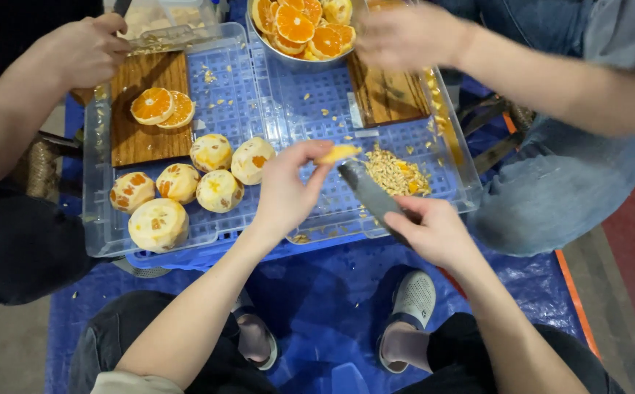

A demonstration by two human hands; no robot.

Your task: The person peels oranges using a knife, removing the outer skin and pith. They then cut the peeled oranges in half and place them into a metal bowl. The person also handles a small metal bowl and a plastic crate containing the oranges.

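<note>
left hand (282, 191) pinches orange slice (338, 153) | right hand (434, 232) grips knife (367, 191) | both over tray (445, 157) near edge, seed pile (398, 173) just beyond | peeled oranges (186, 191) left

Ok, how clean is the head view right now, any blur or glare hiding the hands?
Head view: evenly lit, no harsh glare. The left hand pinching a small orange fruit piece is sharp enough; the grey-bladed knife in the right hand is slightly smeared. A co-worker's hand at the top is motion-blurred; edges bend slightly from the wide lens.
</note>
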